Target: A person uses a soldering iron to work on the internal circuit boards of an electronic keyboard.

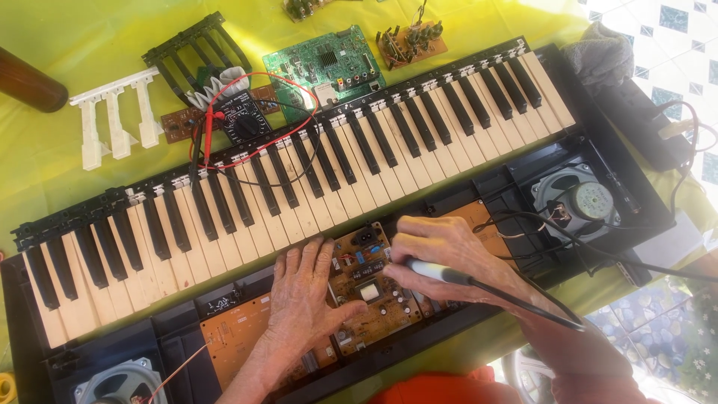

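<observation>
brown circuit board (pixel 372 290) — pinning flat with left hand (pixel 303 295), right hand (pixel 441 254) fingers gripping soldering iron (pixel 437 271); slipping tip risking bridging nearby components.

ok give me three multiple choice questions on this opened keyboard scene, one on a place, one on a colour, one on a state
1. Where does the left hand rest?
A. on the brown circuit board inside the keyboard
B. on the green board
C. on the speaker

2. What colour is the cloth under everything?
A. blue
B. yellow-green
C. white

3. What is the right hand doing?
A. lying flat and empty
B. pressing keys
C. gripping a corded pen-shaped tool

Answers: 1 A, its fingers lie at the board's edge; 2 B, the cloth shows yellow-green; 3 C, its fingers wrap the tool's handle.
</observation>
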